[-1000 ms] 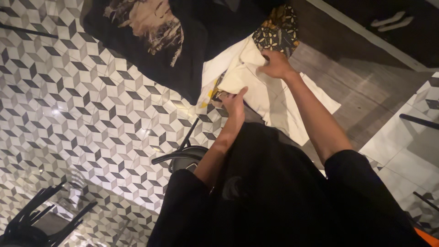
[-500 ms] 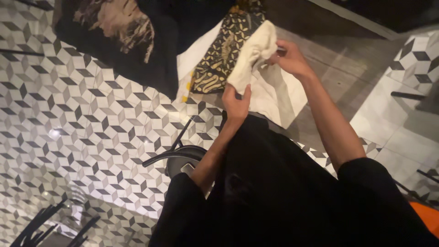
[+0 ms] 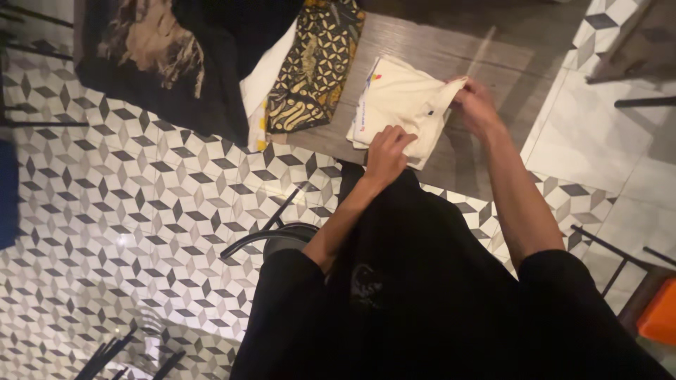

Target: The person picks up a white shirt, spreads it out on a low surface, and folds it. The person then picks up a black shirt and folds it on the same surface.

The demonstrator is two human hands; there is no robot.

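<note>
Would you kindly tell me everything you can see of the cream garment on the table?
The cream garment looks like soft cloth, folded into a rough rectangle with small coloured marks near one corner. It lies flat on the dark wooden table. The left hand presses its near edge; the right hand pinches its far corner.

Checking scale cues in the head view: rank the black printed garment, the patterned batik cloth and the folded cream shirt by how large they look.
1. Black printed garment, largest, though partly cut off by the frame.
2. Patterned batik cloth and folded cream shirt look about alike; I would not rank them. The left hand and right hand cover part of the shirt.
</note>
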